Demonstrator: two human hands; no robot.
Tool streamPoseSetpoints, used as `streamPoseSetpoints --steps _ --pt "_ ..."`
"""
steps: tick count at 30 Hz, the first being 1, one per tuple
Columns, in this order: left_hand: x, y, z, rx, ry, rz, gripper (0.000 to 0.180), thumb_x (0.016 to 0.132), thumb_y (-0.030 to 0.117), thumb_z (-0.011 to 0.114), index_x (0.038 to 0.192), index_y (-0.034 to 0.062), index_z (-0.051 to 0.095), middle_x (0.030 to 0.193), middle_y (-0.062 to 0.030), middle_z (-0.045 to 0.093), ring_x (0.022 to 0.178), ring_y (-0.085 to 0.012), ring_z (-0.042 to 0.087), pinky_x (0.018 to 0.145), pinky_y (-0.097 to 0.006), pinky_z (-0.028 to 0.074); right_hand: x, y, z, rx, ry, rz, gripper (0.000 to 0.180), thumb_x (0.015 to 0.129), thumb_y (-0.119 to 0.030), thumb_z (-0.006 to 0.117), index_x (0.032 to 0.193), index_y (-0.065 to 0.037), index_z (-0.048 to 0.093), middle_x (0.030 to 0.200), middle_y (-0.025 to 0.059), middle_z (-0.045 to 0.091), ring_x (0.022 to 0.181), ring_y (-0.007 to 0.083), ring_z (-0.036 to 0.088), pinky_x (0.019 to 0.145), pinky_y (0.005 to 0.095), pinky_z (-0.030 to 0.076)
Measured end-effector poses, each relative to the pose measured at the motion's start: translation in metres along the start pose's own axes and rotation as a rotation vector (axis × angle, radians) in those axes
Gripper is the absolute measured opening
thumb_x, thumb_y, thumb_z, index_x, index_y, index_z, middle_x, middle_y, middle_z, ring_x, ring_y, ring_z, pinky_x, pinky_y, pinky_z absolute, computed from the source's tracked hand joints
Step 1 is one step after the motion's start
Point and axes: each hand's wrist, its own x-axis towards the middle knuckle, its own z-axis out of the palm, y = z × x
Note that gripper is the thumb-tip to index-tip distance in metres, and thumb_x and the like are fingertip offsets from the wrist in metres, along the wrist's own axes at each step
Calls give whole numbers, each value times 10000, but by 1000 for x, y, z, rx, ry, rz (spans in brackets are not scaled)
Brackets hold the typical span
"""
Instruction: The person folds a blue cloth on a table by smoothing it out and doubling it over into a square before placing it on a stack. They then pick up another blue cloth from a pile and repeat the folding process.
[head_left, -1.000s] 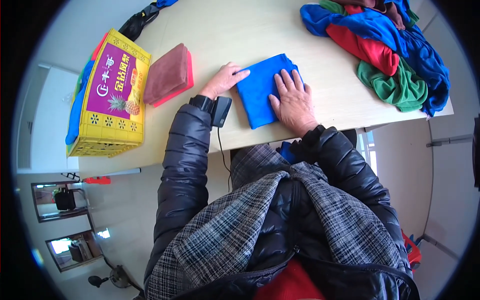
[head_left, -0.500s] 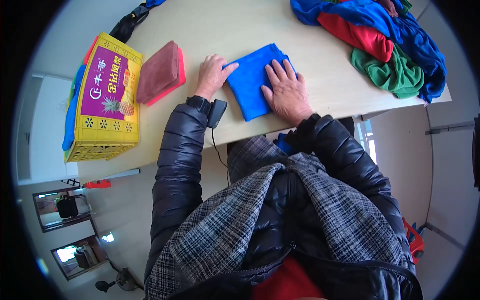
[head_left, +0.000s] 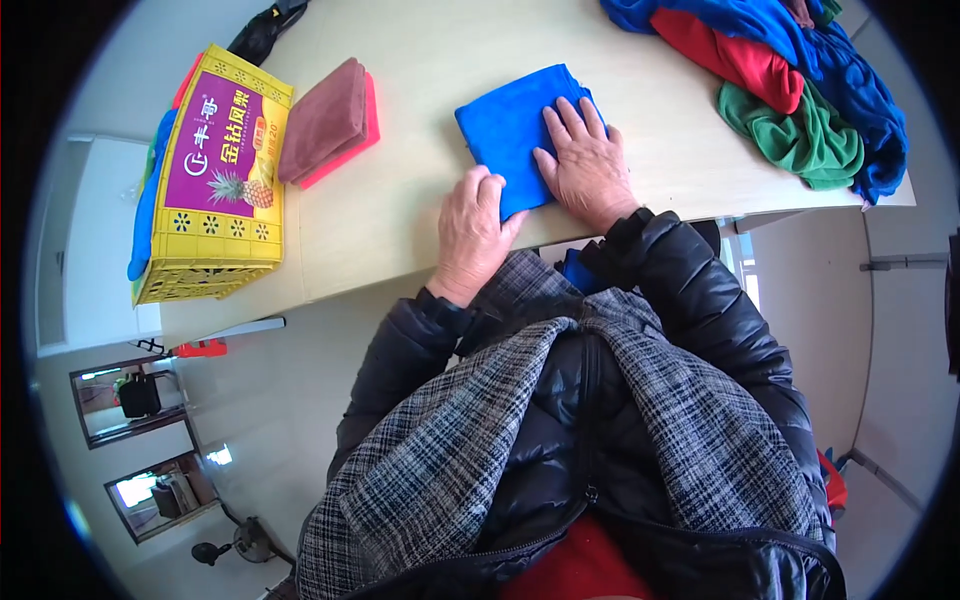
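A blue cloth (head_left: 510, 130), folded into a rough square, lies near the table's front edge. My right hand (head_left: 588, 165) rests flat on its right half with the fingers stretched out, pressing it down. At the cloth's near left corner my left hand (head_left: 474, 230) has its fingers curled over, with the thumb under the near edge, closed on that corner. To the left sits a small stack of folded cloths, a brown cloth (head_left: 325, 120) on top of a red cloth (head_left: 360, 145).
A yellow basket (head_left: 215, 262) with a purple label stands at the table's left end, with coloured cloths hanging over its far side. Loose blue, red and green cloths (head_left: 790, 140) are heaped at the right. A black item (head_left: 262, 38) lies at the far left.
My left hand has moved from beside the cloth's left edge to its near left corner and closed there. My right hand has stayed flat on the cloth.
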Motion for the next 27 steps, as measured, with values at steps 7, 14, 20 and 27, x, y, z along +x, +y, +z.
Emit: streamPoseSetpoints --steps 7,14,20,27 --pt "2 18 13 110 -16 -125 401 778 139 759 1091 33 532 1161 -173 552 1062 -364 603 873 -431 526 -4 -3 2 20 -20 21 594 994 -425 503 1469 -71 468 1567 138 409 1469 362 318 1124 535 323" --pt "19 29 25 202 19 -142 262 811 32 671 1013 35 503 1149 -171 537 1013 -365 613 845 -438 537 -1 5 1 6 -11 25 598 999 -434 490 1476 -74 463 1561 141 418 1476 362 310 1130 536 315" --pt "5 28 22 235 -40 -132 303 810 -3 665 1059 28 496 1185 -175 523 1028 -362 613 851 -432 542 -3 4 3 5 -4 19 603 1001 -442 483 1478 -75 461 1561 142 419 1476 370 308 1132 537 312" --pt "-1 27 15 289 -202 -114 419 791 -23 699 1152 20 489 1284 -195 500 1108 -384 601 896 -443 534 -4 10 4 12 10 45 597 1002 -436 484 1476 -72 463 1557 146 421 1474 378 309 1137 535 307"
